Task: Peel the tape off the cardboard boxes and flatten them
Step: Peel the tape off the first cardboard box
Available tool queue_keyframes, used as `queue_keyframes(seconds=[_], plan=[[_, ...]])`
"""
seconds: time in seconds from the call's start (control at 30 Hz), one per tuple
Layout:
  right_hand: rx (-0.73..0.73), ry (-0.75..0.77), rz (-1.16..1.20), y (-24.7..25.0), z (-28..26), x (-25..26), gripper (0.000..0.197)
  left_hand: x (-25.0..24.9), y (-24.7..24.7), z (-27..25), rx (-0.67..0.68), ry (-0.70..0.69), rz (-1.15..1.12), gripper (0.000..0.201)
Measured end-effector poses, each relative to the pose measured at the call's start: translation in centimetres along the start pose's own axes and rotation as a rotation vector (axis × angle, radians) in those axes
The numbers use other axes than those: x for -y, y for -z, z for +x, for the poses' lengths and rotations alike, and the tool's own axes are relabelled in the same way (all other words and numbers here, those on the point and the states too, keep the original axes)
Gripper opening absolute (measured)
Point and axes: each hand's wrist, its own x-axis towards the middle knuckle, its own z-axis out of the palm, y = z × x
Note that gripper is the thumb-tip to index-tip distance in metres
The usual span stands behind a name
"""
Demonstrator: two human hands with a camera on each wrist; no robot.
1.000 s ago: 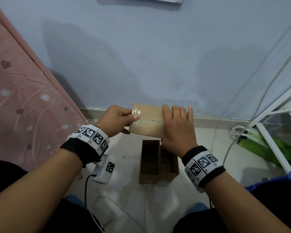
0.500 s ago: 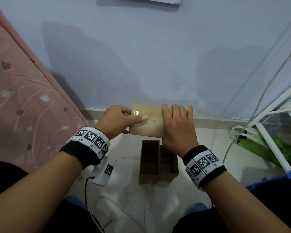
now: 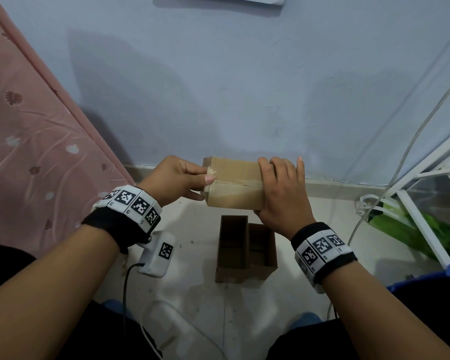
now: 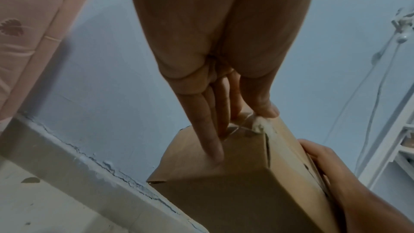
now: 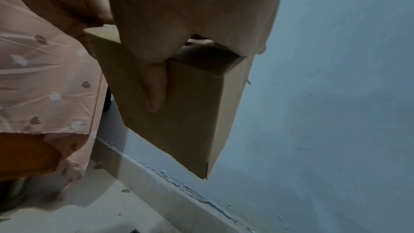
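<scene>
The left hand [image 3: 178,179] is pinching the lifted tape end [image 3: 210,172] at the box's left edge, ready to peel, while the right hand [image 3: 281,189] is gripping the cardboard box [image 3: 234,185], steadying it above the floor.

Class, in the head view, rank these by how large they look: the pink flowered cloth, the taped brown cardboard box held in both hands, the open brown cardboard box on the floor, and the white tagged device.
1. Pink flowered cloth.
2. Open brown cardboard box and taped brown cardboard box: too alike to rank; hands cover part of the taped one, which is also nearer the camera.
3. White tagged device.
</scene>
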Motion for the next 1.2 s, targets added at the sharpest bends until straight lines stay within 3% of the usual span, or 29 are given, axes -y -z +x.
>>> queue_keyframes(seconds=[0.2,0.23,0.33,0.4,0.63,0.83,0.97,1.03,1.1,1.2], plan=[[-0.006,0.021,-0.004,0.2,0.1,-0.6,0.09,-0.4,0.5,-0.1,0.054,0.047,0.042,0.021],[-0.001,0.014,0.004,0.1,0.1,-0.7,0.092,-0.5,0.6,0.0,0.069,0.084,0.076,0.033],[0.002,0.001,0.094,-0.1,0.1,-0.3,0.097,-0.5,0.4,0.3,0.077,0.201,0.213,0.113],[0.001,-0.004,0.174,-0.2,0.3,0.1,0.102,-0.1,0.1,0.5,0.071,0.211,0.213,0.126],[0.013,0.017,0.317,0.1,0.3,0.0,0.108,1.7,0.1,0.8,0.138,0.155,0.008,0.137],[-0.009,-0.009,0.356,0.5,0.5,0.2,0.112,1.3,-0.1,0.7,0.128,0.114,-0.079,0.118],[-0.031,0.006,0.332,0.8,0.6,0.6,0.112,1.5,0.4,0.5,0.041,0.041,-0.113,0.083],[-0.03,0.007,0.338,0.7,0.5,0.8,0.112,1.7,0.4,0.5,0.021,0.052,-0.156,0.077],[-0.026,0.004,0.343,0.7,0.4,0.9,0.114,2.1,0.3,0.5,0.03,0.048,-0.2,0.082],[-0.021,-0.001,0.351,0.8,0.5,0.9,0.115,2.3,0.4,0.6,0.067,0.064,-0.184,0.112]])
